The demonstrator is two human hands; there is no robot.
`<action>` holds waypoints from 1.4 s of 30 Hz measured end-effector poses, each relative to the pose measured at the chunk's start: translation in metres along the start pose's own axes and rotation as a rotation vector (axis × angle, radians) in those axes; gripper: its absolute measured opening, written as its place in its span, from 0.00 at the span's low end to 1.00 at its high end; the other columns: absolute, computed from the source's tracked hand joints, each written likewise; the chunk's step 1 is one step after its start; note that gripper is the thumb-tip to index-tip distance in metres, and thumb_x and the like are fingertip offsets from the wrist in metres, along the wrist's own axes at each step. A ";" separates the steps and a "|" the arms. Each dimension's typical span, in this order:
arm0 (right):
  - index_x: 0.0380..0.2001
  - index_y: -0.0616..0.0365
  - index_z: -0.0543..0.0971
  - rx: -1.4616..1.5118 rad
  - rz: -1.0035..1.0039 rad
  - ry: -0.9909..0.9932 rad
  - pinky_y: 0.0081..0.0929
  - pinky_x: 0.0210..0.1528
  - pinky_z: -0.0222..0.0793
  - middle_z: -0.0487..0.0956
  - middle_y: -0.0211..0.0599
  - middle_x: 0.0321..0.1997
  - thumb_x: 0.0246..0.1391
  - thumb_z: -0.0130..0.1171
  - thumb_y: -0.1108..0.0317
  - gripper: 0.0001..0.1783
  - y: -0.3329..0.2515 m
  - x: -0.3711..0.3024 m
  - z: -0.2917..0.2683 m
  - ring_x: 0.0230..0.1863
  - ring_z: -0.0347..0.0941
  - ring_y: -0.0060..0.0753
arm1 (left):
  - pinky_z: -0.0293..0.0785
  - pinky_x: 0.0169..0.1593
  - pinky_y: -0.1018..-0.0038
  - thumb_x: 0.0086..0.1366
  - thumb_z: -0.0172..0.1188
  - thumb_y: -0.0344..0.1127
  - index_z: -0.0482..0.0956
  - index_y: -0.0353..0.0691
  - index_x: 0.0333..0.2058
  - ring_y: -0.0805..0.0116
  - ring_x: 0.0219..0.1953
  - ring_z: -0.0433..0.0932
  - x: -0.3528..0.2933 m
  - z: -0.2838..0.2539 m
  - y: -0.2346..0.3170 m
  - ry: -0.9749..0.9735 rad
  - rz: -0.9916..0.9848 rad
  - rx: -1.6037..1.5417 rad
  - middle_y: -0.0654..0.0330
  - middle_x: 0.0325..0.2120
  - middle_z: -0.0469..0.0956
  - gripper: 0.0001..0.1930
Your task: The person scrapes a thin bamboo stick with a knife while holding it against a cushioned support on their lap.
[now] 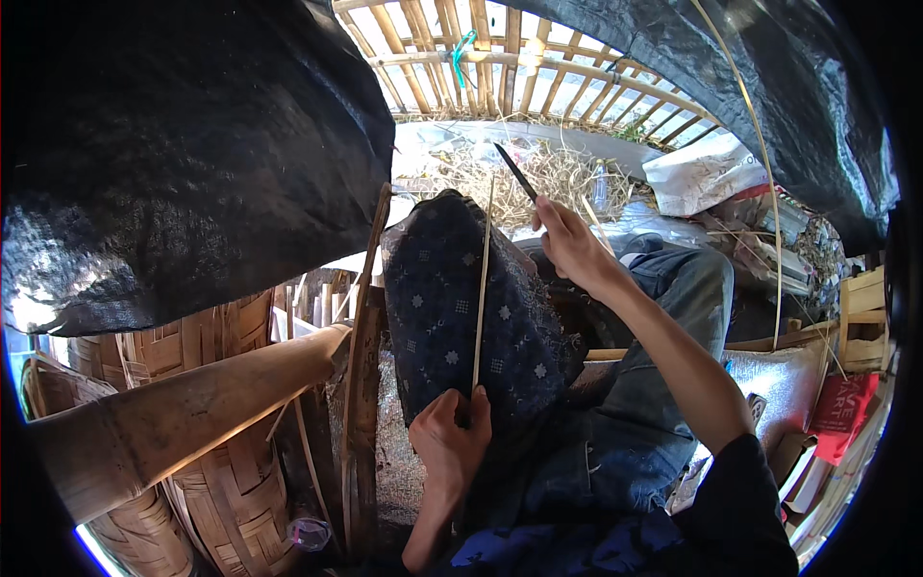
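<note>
My left hand (450, 438) is closed, pinching the lower end of a thin pale bamboo strip (483, 288) between thumb and fingers. The strip points away from me, lengthwise over a dark blue patterned cloth (433, 298) draped on my left leg. Up and to the right, my right hand (575, 248) grips a knife (515, 171) by its handle. Its narrow dark blade slants up to the left, apart from the strip. Another pale strip (596, 223) shows just behind the right hand. Jeans (673, 337) cover my bent right leg.
At left, a thick bamboo pole (192, 413) crosses before woven bamboo baskets (231, 481), beside an upright wooden post (363, 404). Black sheeting (192, 163) hangs above. Ahead lie shavings (538, 163), a clear bottle (600, 188) and a white sack (702, 173), before a slatted fence (510, 77).
</note>
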State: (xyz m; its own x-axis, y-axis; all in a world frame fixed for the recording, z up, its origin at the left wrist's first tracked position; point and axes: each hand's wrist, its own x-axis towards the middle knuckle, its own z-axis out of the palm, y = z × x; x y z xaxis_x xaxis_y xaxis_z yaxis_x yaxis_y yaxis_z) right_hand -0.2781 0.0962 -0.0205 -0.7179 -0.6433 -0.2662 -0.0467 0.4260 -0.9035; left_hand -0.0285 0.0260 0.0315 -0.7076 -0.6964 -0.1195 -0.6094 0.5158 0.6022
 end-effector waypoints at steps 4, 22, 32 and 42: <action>0.23 0.53 0.69 0.118 0.212 0.003 0.24 0.19 0.52 0.51 0.19 0.13 0.66 0.30 0.42 0.29 0.008 0.036 -0.007 0.14 0.48 0.17 | 0.58 0.18 0.68 0.59 0.60 0.33 0.64 0.36 0.13 0.62 0.10 0.67 0.004 -0.002 -0.007 -0.079 0.031 -0.044 0.57 0.08 0.66 0.19; 0.27 0.55 0.71 0.429 0.355 -0.249 0.18 0.14 0.41 0.51 0.16 0.12 0.65 0.40 0.48 0.24 -0.003 0.048 -0.009 0.12 0.43 0.13 | 0.59 0.18 0.72 0.65 0.53 0.37 0.72 0.33 0.15 0.71 0.12 0.69 0.005 -0.012 -0.016 -0.229 -0.075 -0.249 0.57 0.09 0.69 0.20; 0.28 0.55 0.71 0.424 0.309 -0.198 0.18 0.14 0.42 0.52 0.15 0.12 0.65 0.42 0.48 0.22 -0.004 0.048 -0.016 0.12 0.45 0.12 | 0.60 0.18 0.72 0.64 0.54 0.36 0.73 0.32 0.15 0.69 0.12 0.71 0.006 -0.012 -0.012 -0.226 -0.072 -0.217 0.57 0.09 0.70 0.19; 0.27 0.56 0.70 0.406 0.311 -0.158 0.20 0.16 0.42 0.52 0.15 0.12 0.64 0.43 0.49 0.22 -0.009 0.050 -0.015 0.13 0.45 0.13 | 0.61 0.19 0.71 0.65 0.54 0.38 0.73 0.32 0.16 0.65 0.13 0.72 0.005 -0.011 -0.014 -0.222 -0.045 -0.188 0.55 0.10 0.70 0.20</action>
State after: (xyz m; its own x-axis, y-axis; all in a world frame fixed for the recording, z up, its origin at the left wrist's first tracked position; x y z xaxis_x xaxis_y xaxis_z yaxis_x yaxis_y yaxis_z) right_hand -0.3244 0.0699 -0.0207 -0.5405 -0.6268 -0.5612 0.4465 0.3515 -0.8228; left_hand -0.0193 0.0101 0.0310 -0.7549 -0.5795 -0.3072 -0.5797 0.3703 0.7258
